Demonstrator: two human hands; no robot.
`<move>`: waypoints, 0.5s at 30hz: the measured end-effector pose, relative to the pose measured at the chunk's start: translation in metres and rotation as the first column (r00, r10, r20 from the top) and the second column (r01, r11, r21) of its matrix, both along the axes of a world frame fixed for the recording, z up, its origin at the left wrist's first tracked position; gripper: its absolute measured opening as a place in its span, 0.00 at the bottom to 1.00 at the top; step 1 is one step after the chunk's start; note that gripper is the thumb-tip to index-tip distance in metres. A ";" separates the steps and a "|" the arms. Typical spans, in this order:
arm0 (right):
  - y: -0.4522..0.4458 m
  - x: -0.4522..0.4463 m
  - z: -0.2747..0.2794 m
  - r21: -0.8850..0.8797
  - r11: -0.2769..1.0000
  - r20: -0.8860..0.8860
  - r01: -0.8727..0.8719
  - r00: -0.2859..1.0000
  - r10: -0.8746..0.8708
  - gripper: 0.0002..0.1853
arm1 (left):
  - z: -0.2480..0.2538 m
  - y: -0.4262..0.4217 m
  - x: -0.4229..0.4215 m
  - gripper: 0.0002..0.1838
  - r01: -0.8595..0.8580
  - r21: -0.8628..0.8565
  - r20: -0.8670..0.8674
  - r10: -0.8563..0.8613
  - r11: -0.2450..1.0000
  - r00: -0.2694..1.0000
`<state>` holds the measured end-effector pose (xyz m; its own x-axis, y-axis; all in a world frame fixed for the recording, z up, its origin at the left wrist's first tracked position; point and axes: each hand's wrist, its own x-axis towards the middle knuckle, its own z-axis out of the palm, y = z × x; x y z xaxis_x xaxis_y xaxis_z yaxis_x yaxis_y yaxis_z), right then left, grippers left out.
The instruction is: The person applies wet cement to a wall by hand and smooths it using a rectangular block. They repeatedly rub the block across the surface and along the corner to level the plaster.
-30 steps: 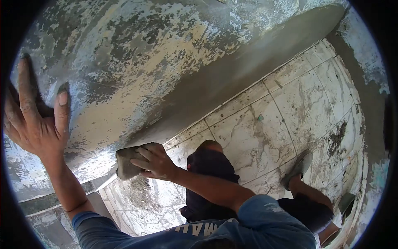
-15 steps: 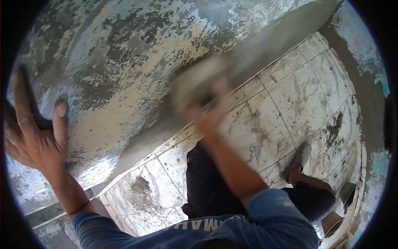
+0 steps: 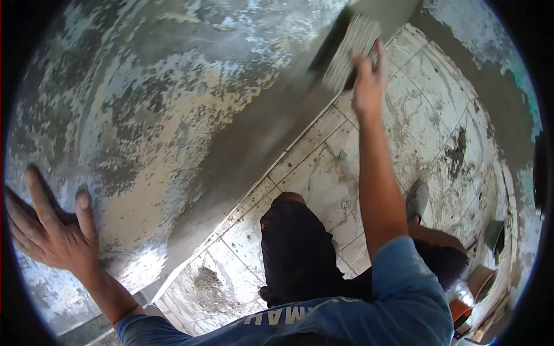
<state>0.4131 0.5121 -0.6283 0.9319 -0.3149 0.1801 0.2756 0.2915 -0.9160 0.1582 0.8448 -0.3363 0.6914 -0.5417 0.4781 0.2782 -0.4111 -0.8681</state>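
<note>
The right hand point(image 3: 368, 89) grips a grey block point(image 3: 353, 51) by its near side, apparently leaving the far face free to bear on the smooth dark band point(image 3: 248, 135); contact is hidden. The left hand point(image 3: 60, 236) is spread, holding nothing, palm to the patchy wall point(image 3: 133, 86), presumably bracing the body. Tiled floor point(image 3: 314, 167) lies beneath the right forearm.

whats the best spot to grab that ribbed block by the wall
Likely its long edge nearest the tile floor, coming from the floor side, where the right hand is. The ribbed block slants along the wall; its other long edge lies over the wall, seemingly leaving less finger room.
</note>
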 end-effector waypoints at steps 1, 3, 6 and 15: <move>-0.012 0.028 -0.006 -0.056 0.995 -0.019 0.082 0.996 -0.083 0.35 | 0.001 -0.003 0.005 0.36 0.068 0.029 -0.004 -0.068 0.997 0.998; 0.000 0.035 -0.006 -0.063 0.989 -0.051 0.137 0.989 -0.140 0.35 | 0.001 -0.004 0.005 0.37 0.075 0.073 -0.003 -0.075 0.995 0.997; 0.053 -0.010 -0.025 -0.012 0.990 -0.037 0.140 0.989 -0.141 0.36 | 0.002 -0.011 0.012 0.37 0.124 0.093 -0.032 -0.122 0.988 0.992; 0.152 -0.322 -0.043 -0.081 0.777 -0.086 -0.624 0.781 0.619 0.46 | -0.003 -0.012 0.011 0.38 0.072 0.065 -0.001 -0.072 0.995 0.997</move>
